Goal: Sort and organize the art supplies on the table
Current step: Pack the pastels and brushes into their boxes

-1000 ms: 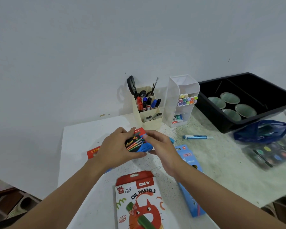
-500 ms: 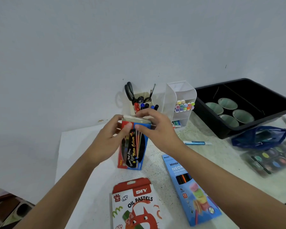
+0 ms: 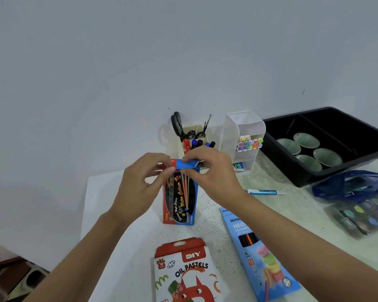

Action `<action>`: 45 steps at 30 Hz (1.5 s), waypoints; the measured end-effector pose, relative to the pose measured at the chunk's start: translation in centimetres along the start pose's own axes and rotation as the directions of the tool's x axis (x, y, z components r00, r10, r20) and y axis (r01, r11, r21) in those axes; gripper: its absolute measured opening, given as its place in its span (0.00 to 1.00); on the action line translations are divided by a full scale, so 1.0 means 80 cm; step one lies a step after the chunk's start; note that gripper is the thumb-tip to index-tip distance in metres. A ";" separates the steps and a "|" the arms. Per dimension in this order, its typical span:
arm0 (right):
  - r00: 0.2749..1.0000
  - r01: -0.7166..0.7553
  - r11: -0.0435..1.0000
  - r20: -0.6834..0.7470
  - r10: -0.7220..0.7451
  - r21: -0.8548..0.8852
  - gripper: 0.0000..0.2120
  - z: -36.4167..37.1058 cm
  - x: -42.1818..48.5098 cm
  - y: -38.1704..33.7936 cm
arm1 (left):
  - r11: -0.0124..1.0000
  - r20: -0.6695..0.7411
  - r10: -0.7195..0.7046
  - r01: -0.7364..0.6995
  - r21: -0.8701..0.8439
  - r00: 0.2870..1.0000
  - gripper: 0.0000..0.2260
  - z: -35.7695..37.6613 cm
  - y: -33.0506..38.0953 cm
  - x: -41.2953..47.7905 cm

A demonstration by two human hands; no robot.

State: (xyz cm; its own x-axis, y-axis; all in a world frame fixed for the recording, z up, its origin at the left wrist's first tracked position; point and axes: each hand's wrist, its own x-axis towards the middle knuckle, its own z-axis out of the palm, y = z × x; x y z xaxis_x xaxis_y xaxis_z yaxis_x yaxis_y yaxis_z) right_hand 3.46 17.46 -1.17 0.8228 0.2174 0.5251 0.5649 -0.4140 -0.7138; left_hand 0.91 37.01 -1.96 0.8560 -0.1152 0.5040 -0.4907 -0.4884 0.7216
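Observation:
A red and blue water colour pencil box [image 3: 180,200] stands upright on the table in the middle. My left hand [image 3: 140,186] pinches its top left corner. My right hand [image 3: 210,173] pinches the blue top flap from the right. An oil pastels box [image 3: 187,273] lies flat near the front edge. To its right lies a blue neon coloured pencil box [image 3: 262,256], partly under my right forearm.
Behind my hands stand a beige pen holder [image 3: 193,138] with scissors and markers and a white organizer [image 3: 247,138] with pastel markers. A black tray [image 3: 327,144] with green dishes, a blue pouch [image 3: 349,185], a paint palette [image 3: 364,214] and a blue pen [image 3: 263,192] sit at right.
The pencil box went from lying flat in my hands to standing upright on the table. Both hands now work at its top flap, which has come down.

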 end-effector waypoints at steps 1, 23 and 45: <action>1.000 0.018 1.000 0.002 -0.018 -0.013 0.09 -0.001 0.001 0.003 | 1.000 0.002 0.009 -0.009 0.005 1.000 0.04 0.000 -0.001 -0.001; 0.982 -0.099 0.992 0.170 0.086 0.072 0.07 -0.016 0.007 0.012 | 0.955 -0.118 0.271 -0.251 0.159 0.955 0.12 0.005 -0.019 -0.015; 0.761 -0.220 0.969 0.602 0.243 -0.112 0.07 -0.039 0.089 -0.030 | 0.994 0.133 0.059 -0.047 -0.094 0.989 0.02 -0.010 -0.002 0.007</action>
State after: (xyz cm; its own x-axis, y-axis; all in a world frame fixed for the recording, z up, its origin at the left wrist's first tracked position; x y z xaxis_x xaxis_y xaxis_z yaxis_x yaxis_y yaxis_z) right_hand 7.74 17.27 5.74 0.8008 0.5966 -0.0524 0.3592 -0.5484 -0.7552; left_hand 1.36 37.69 -1.44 0.8394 -0.2585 0.4782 -0.5436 -0.3989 0.7385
